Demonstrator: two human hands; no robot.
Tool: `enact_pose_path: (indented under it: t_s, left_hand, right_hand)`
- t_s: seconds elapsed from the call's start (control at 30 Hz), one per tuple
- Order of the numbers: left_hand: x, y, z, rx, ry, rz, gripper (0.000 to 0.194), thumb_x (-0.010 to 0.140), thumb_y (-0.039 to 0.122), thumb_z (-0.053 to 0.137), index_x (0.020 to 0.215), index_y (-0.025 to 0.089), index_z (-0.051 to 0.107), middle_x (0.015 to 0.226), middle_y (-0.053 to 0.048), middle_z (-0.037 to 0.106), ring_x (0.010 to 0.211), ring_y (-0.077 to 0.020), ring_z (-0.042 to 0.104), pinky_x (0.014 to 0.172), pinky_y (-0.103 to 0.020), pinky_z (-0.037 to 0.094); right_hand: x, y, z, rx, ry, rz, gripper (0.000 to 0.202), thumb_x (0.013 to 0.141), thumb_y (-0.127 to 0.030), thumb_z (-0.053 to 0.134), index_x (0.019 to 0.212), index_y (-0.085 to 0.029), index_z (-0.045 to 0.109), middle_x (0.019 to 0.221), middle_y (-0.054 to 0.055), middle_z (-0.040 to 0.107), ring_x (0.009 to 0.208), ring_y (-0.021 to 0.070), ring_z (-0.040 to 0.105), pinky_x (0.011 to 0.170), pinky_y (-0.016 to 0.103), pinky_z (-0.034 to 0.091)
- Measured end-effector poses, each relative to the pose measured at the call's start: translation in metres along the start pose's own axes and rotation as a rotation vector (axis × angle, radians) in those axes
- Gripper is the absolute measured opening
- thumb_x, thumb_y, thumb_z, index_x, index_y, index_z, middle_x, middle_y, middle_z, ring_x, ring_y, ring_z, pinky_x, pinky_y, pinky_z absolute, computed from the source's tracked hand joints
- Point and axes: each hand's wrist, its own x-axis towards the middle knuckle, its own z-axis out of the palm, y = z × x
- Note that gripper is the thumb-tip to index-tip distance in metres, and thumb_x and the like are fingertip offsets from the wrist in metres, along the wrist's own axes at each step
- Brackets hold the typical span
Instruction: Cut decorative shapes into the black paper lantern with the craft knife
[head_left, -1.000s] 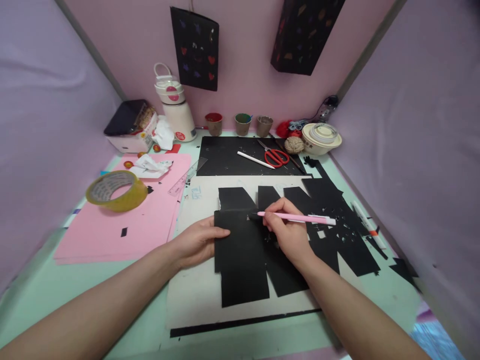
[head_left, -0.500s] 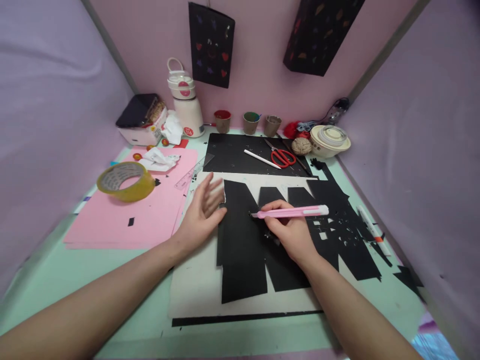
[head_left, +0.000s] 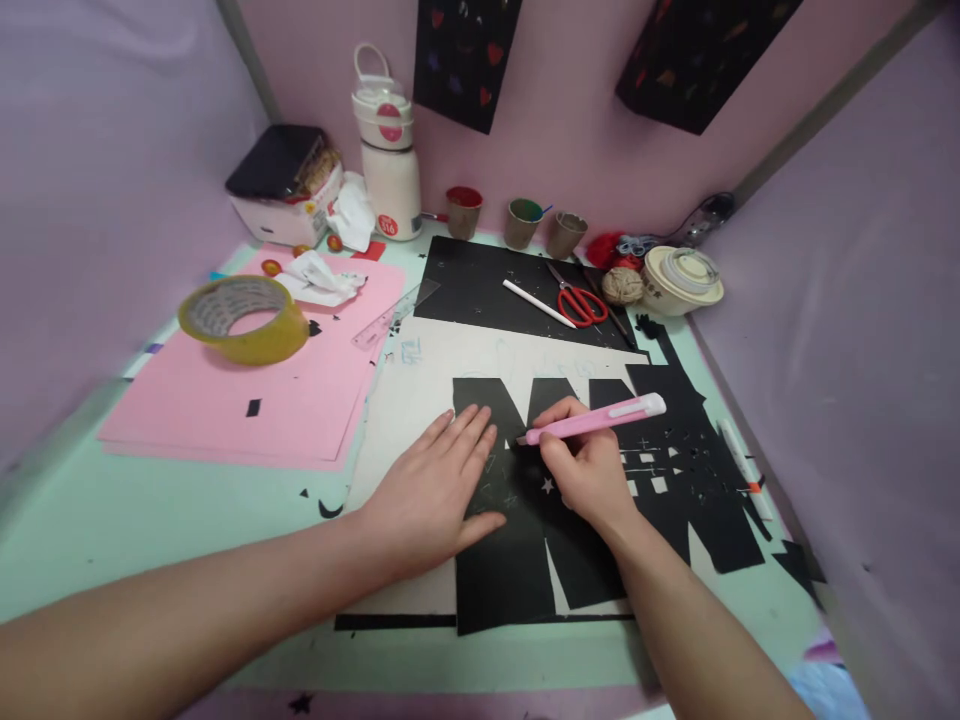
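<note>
A black sheet with angled notches along its edges and small cut-out shapes lies on a white board. Flat on its left part rests my left hand, fingers stretched and holding nothing. My right hand grips a pink craft knife, whose blade tip meets the black sheet just right of my left fingertips. A small white triangular opening shows beside the tip. Further right, square and other small openings show in the sheet.
Yellow tape sits on pink sheets at left. Behind are a white bottle, paper cups, red-handled scissors, a white pen and a lidded bowl. A marker lies at right.
My left hand has come down flat onto the black sheet from its raised, sideways pose at the sheet's left edge. The sheet has turned slightly. A small triangular opening now shows near the blade.
</note>
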Motion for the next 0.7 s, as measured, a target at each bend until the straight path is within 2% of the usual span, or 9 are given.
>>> enact_pose_path:
  t_s: [0.17, 0.4, 0.7]
  left_hand:
    - [-0.003, 0.003, 0.006, -0.025, 0.040, 0.000, 0.083, 0.089, 0.061, 0.050, 0.146, 0.002, 0.040, 0.158, -0.021, 0.026, 0.148, -0.0342, 0.023, 0.119, -0.047, 0.024]
    - [-0.007, 0.001, 0.012, -0.012, 0.125, 0.025, 0.080, 0.092, 0.061, 0.045, 0.144, 0.000, 0.041, 0.157, -0.024, 0.028, 0.148, -0.0346, 0.023, 0.121, -0.046, 0.015]
    - [-0.007, 0.001, 0.013, -0.009, 0.162, 0.036, 0.079, 0.093, 0.060, 0.043, 0.144, 0.000, 0.042, 0.156, -0.024, 0.030, 0.147, -0.0350, 0.025, 0.120, -0.044, 0.013]
  right_hand:
    - [0.000, 0.002, 0.004, -0.028, -0.055, 0.010, 0.007, 0.076, -0.015, 0.060, 0.073, -0.021, 0.057, 0.062, -0.005, 0.056, 0.051, 0.0109, 0.047, 0.048, 0.024, 0.035]
    - [0.001, 0.007, 0.008, -0.084, -0.039, -0.039, 0.009, 0.080, -0.013, 0.057, 0.076, -0.021, 0.059, 0.064, -0.004, 0.058, 0.053, 0.0107, 0.050, 0.048, 0.023, 0.036]
    - [0.002, 0.006, 0.009, -0.158, -0.037, -0.086, 0.008, 0.080, -0.014, 0.056, 0.076, -0.020, 0.060, 0.065, -0.003, 0.061, 0.056, 0.0119, 0.053, 0.052, 0.024, 0.040]
